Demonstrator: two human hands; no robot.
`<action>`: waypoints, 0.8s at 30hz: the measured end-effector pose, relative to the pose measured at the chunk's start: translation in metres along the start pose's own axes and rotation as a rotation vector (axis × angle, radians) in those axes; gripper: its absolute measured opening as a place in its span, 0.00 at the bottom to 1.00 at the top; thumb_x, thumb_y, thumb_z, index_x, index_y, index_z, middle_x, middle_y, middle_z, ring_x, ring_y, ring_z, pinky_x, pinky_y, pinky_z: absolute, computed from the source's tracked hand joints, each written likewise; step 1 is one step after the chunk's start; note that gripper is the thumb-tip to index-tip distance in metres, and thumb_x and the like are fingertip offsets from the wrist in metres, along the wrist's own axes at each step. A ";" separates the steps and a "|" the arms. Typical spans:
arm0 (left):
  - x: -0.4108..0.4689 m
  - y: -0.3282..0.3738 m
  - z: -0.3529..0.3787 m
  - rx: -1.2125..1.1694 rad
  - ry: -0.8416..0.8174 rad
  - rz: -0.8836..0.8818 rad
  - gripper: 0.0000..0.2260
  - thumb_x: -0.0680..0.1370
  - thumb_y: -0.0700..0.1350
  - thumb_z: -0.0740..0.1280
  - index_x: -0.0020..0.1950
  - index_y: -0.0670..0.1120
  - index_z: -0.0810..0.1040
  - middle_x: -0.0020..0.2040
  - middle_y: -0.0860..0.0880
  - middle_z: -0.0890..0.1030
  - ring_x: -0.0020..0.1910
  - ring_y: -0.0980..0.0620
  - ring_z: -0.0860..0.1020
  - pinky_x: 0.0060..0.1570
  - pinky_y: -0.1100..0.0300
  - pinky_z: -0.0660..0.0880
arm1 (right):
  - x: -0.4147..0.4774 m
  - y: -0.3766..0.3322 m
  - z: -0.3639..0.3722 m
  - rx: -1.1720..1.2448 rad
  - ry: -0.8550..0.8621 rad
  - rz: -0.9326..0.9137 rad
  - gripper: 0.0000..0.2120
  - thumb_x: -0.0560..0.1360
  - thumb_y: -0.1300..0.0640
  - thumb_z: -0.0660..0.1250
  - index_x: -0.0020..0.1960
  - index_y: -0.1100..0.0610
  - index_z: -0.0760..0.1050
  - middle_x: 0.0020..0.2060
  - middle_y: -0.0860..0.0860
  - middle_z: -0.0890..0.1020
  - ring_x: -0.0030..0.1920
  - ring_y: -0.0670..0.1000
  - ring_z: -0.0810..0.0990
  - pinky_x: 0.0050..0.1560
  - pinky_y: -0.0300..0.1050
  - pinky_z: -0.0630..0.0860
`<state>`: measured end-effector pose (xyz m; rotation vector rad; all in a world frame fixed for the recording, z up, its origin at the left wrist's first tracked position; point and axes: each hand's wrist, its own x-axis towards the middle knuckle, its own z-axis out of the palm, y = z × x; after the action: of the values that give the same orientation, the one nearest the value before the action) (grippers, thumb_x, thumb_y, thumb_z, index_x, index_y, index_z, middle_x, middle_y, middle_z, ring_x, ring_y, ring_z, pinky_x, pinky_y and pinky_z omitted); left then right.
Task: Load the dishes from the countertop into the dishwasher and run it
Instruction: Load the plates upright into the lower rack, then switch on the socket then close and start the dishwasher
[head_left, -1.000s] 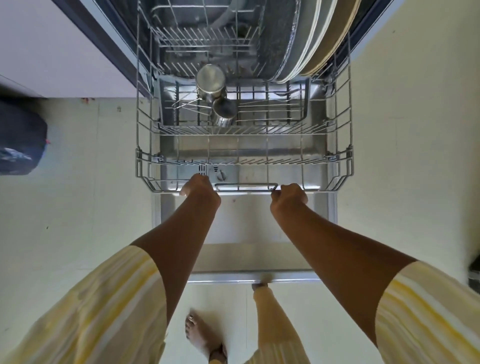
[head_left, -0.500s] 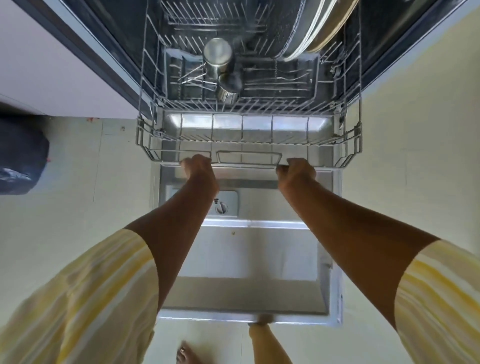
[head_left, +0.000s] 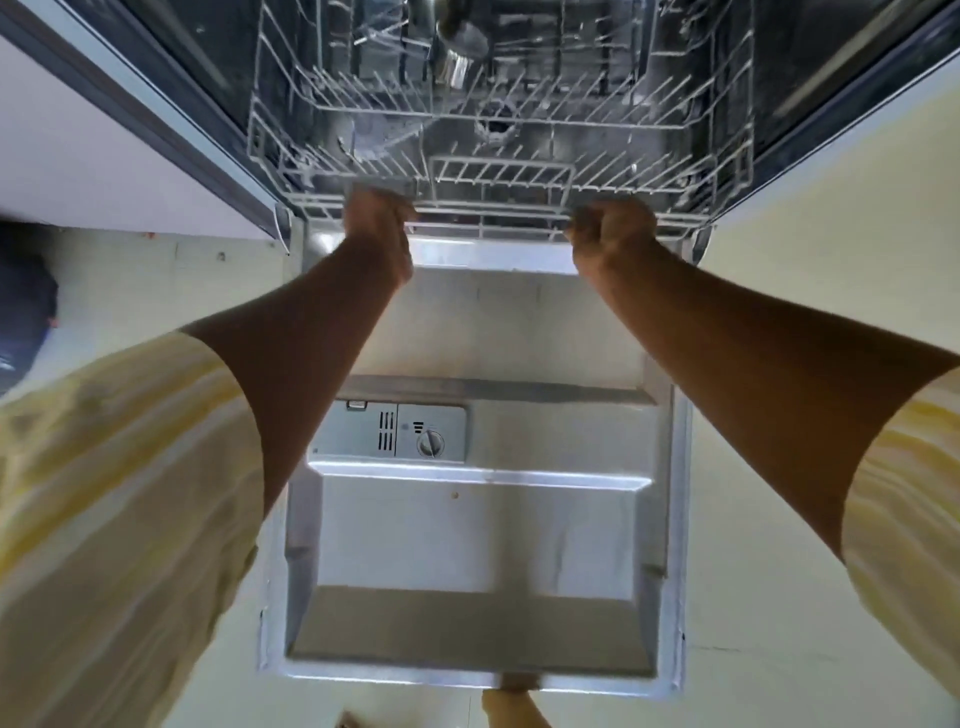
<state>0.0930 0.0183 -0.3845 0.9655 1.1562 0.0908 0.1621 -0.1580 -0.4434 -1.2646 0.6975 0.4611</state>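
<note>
The dishwasher's wire rack (head_left: 498, 171) sits almost fully inside the dark tub. My left hand (head_left: 379, 221) grips the rack's front rail at the left. My right hand (head_left: 613, 228) grips the same rail at the right. A steel cup (head_left: 457, 47) stands deep in the rack at the top of the view; the plates seen earlier are out of view. The open dishwasher door (head_left: 467, 545) lies flat below my arms, with its detergent dispenser (head_left: 395, 431) uncovered.
A white cabinet front (head_left: 78, 156) flanks the dishwasher on the left and a cream wall or panel (head_left: 857, 234) on the right. A dark object (head_left: 21, 317) lies on the pale floor at far left. My foot (head_left: 511, 709) shows below the door's edge.
Both hands pushed the rack away from me, off the open door and into the tub. The door's inner face and dispenser are now exposed. The plates have left the view.
</note>
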 end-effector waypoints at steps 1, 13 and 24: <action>0.000 0.008 0.002 0.029 -0.017 0.005 0.12 0.56 0.32 0.53 0.15 0.45 0.64 0.13 0.53 0.63 0.12 0.59 0.60 0.20 0.67 0.57 | 0.002 -0.007 0.004 0.130 0.062 0.015 0.16 0.76 0.72 0.52 0.32 0.59 0.63 0.14 0.46 0.71 0.17 0.43 0.70 0.21 0.33 0.68; 0.028 0.005 0.004 0.009 -0.071 -0.019 0.21 0.75 0.27 0.50 0.27 0.43 0.70 0.24 0.51 0.70 0.24 0.58 0.70 0.21 0.71 0.58 | 0.001 -0.016 0.004 0.208 0.036 0.052 0.18 0.76 0.72 0.52 0.30 0.58 0.63 0.17 0.49 0.65 0.28 0.48 0.62 0.31 0.39 0.62; -0.045 -0.066 -0.042 -0.255 -0.285 -0.226 0.19 0.81 0.33 0.51 0.70 0.43 0.67 0.68 0.47 0.73 0.68 0.51 0.71 0.65 0.57 0.63 | -0.090 0.034 -0.048 0.201 0.050 0.188 0.08 0.80 0.62 0.56 0.44 0.56 0.71 0.45 0.55 0.77 0.46 0.52 0.76 0.49 0.45 0.72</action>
<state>0.0131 -0.0206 -0.3998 0.5960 0.9559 -0.0780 0.0643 -0.1905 -0.4113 -1.0288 0.8874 0.5012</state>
